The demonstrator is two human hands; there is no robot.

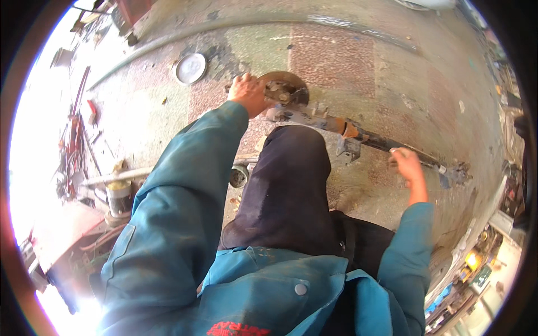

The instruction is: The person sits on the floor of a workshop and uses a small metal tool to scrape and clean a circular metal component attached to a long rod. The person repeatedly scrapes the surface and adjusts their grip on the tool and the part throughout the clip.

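A long dirty axle beam lies slantwise on the floor in front of my knee, with a rusty brake disc at its left end. My left hand is closed on the near left side of the disc, by the hub; its thumb side is partly hidden. Over the thinner dark right half of the beam, my right hand has its fingers curled together, slightly blurred. Whether it grips the beam or something small is hard to see. A bracket sticks out from the beam's middle toward me.
A round metal dish sits on the stained floor beyond my left hand. At the left are a red-handled tool, a metal canister and a pale pipe. A cluttered shelf stands at the lower right.
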